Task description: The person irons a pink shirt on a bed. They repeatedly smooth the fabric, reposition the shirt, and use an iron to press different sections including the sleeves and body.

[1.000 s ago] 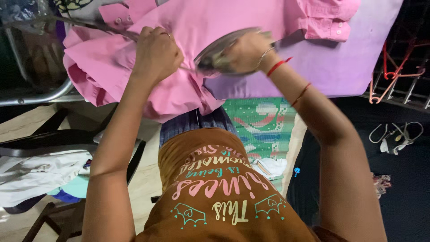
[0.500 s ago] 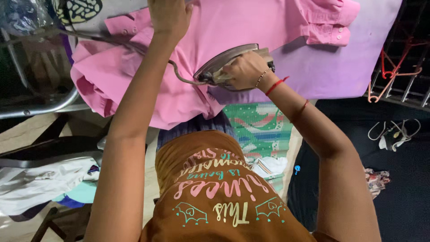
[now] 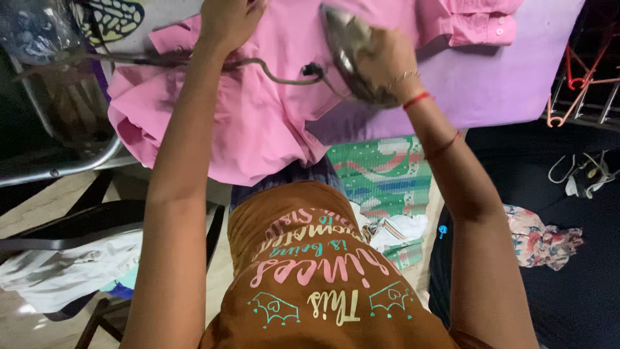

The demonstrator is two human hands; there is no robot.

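A: Where is the right hand?
B: Wrapped tight round the handle of a metal clothes iron, which is blurred. Its soleplate lies on the pink shirt, near the top edge of the view.

A: And the left hand?
B: It presses down on the same shirt, further left. The fingers run out of the frame, so I cannot tell whether they are spread or bunched.

A: How does the shirt lie?
B: Spread over a purple ironing surface, with its lower edge hanging over the near side towards the person. A buttoned cuff lies folded at the upper right.

A: The cord?
B: A dark cable runs from the back of the iron leftward across the shirt, passing under the left wrist.

A: Anything beside the board?
B: Coloured hangers on a rack to the right, and a flowered cloth lower down on a dark surface
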